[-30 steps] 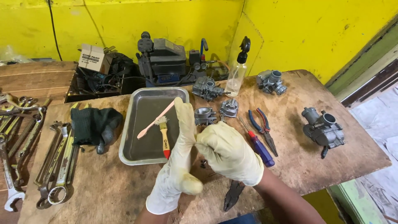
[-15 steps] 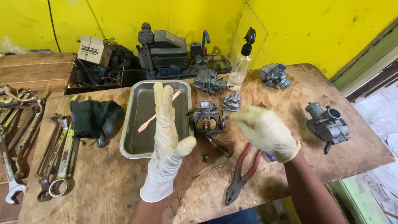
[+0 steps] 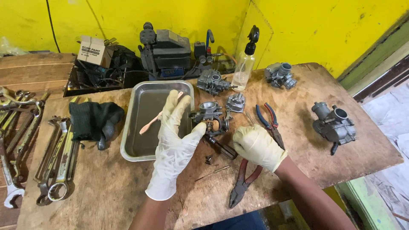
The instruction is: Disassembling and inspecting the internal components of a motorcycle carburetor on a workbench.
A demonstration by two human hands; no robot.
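— Carburetor in the middle of the bench, is that what the hands are on?

— Around it, more than on it. It sits just right of the steel tray, open side up, with a brass-coloured part showing inside. The left hand is gloved and flat, its fingers straight and close together above the tray's right rim. Its thumb reaches toward the carburetor's near-left side, and I can't tell whether it touches.

— And the right hand?

— It is gloved too, loosely curled with the knuckles up, just near and right of the carburetor. Whether anything is inside that curl I cannot tell.

— So which step would you call this?

— I'd judge it a pause in stripping or cleaning the body, since neither hand has a tool. The dark-handled screwdriver lies touching the carburetor's near side, and a few small screws lie loose just near that. The red-handled pliers are nearer still, and a pink brush rests in the tray.

— What would the next move ask for?

— In my view, one hand has to steady the body before any tool goes in. It also needs care with the loose screws, which a sleeve could sweep off easily.
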